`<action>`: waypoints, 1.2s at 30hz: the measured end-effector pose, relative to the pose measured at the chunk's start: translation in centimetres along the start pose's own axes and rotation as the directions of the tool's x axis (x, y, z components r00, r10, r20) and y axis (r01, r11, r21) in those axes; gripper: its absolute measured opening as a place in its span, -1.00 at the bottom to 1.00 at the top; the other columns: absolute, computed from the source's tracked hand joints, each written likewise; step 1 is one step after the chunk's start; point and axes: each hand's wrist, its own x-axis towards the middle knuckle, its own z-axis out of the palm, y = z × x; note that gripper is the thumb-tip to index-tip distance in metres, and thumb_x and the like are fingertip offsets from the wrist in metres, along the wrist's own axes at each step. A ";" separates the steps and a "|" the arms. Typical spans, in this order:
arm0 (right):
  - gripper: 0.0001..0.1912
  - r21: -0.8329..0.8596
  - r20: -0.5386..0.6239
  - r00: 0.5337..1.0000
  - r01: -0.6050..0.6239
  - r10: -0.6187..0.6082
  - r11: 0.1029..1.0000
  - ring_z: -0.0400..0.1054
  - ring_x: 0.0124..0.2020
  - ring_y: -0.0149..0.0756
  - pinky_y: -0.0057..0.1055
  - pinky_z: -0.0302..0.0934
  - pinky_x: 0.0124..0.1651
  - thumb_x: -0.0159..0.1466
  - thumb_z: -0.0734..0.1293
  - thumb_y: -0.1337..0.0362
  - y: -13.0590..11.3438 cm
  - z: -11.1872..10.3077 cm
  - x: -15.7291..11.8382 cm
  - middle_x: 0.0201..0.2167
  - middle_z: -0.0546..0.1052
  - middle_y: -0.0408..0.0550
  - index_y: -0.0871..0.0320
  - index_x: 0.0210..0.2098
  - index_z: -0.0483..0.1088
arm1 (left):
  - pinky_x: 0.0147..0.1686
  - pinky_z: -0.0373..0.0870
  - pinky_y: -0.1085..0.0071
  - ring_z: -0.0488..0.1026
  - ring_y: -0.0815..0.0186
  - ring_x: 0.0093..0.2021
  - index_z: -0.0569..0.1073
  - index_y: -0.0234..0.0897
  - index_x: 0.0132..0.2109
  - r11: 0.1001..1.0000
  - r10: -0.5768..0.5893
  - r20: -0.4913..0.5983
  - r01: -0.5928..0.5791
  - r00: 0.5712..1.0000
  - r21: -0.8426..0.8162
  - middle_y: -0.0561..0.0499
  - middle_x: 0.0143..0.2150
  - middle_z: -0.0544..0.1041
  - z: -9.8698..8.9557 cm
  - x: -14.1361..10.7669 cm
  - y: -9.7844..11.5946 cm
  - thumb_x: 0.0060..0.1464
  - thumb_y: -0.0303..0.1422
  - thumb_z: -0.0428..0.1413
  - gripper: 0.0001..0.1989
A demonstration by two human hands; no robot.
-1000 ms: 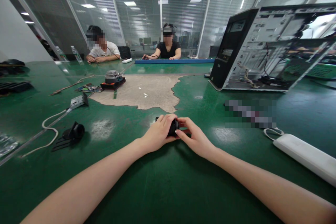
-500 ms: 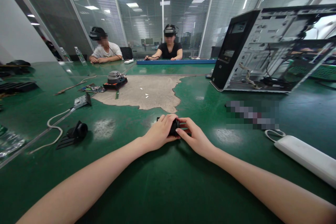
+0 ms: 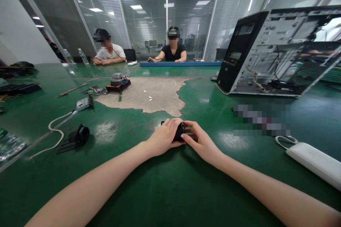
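A small black part (image 3: 179, 133) is between my two hands, just over the green table (image 3: 170, 181); its kind is mostly hidden by my fingers. My left hand (image 3: 167, 134) wraps over it from above and the left side. The fingers and thumb of my right hand (image 3: 198, 137) close on its right end. Off to the left lies another black plastic piece (image 3: 77, 136) with a round end and flat prongs. Behind it rests a metal bracket-like part (image 3: 84, 103).
An open computer case (image 3: 242, 49) stands at right, near a white bar-shaped thing (image 3: 314, 158). A heatsink-like part with a round top (image 3: 118, 81) sits by a bare patch (image 3: 154, 99). A white cord (image 3: 60, 127) lies left. Two people sit across the table.
The whole view has shifted slightly right and down. Both hands keep their hold on the black part, with hardly any change in finger position.
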 end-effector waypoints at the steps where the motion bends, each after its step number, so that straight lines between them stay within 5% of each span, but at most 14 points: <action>1: -0.71 0.002 0.011 1.000 -0.001 0.001 1.000 0.32 -0.14 -0.27 -0.24 0.34 -0.14 0.18 0.23 0.32 0.0 0.0 0.0 -0.14 0.33 -0.01 0.10 -0.10 0.17 | -0.08 0.29 0.16 0.24 0.11 -0.02 0.03 -0.22 0.06 1.000 0.002 -0.002 -0.002 1.000 0.000 -0.10 0.03 0.25 0.0 0.0 0.0 -0.06 -0.35 0.15 -0.41; 8: -0.79 -0.022 -0.001 0.989 0.148 -0.148 0.989 0.26 -0.11 -0.29 -0.28 0.32 -0.08 0.14 0.27 0.36 0.1 -0.2 -0.2 -0.16 0.26 -0.06 0.08 -0.21 0.25 | -0.05 0.27 0.15 0.23 0.12 0.00 0.02 -0.22 0.07 1.000 0.021 -0.001 -0.021 1.000 -0.004 -0.10 0.05 0.25 0.2 0.0 -0.2 -0.06 -0.37 0.15 -0.40; 19: -0.73 0.018 0.029 1.000 -0.005 0.005 1.000 0.33 -0.19 -0.30 -0.28 0.35 -0.19 0.16 0.24 0.35 0.1 -0.1 0.0 -0.20 0.33 -0.04 0.11 -0.13 0.18 | -0.07 0.28 0.16 0.23 0.13 0.00 0.03 -0.23 0.07 1.000 0.006 0.007 -0.006 1.000 -0.022 -0.11 0.04 0.25 0.1 0.0 -0.2 -0.06 -0.35 0.15 -0.40; 26: -0.82 -0.059 -0.009 0.983 0.181 -0.182 0.982 0.24 -0.07 -0.28 -0.32 0.32 -0.10 0.15 0.25 0.36 0.0 -0.3 -0.3 -0.13 0.25 -0.05 0.07 -0.23 0.25 | -0.04 0.25 0.15 0.21 0.12 0.02 0.02 -0.23 0.08 0.999 0.033 0.009 -0.033 0.999 -0.005 -0.11 0.06 0.24 0.1 0.0 -0.2 -0.07 -0.37 0.15 -0.39; 36: -0.73 0.003 0.046 0.998 0.049 -0.050 0.999 0.33 -0.15 -0.31 -0.30 0.34 -0.16 0.18 0.22 0.35 0.1 -0.1 -0.2 -0.17 0.30 -0.05 0.09 -0.11 0.14 | -0.06 0.26 0.16 0.23 0.12 -0.01 0.03 -0.22 0.07 1.000 0.003 0.007 -0.003 1.000 -0.024 -0.10 0.04 0.25 0.0 0.0 -0.1 -0.07 -0.36 0.16 -0.39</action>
